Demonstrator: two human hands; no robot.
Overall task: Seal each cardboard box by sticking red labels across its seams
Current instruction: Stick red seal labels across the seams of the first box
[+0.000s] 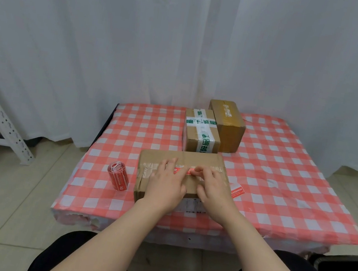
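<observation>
Brown taped box (158, 155), red label (185, 171) across seam

The tabletop (284, 175) is checked red and white. Brown cardboard box (202, 161); white tape (199, 122) printed green; red label roll (118, 178); white curtain (142, 35).

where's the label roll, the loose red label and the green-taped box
label roll (119, 179): head view, red side
loose red label (237, 192): head view, middle
green-taped box (200, 122): head view, top tape cross

both forearms reach forward — left grip (167, 180) flat, fingers straight — right grip (213, 188) with fingers bent.
</observation>
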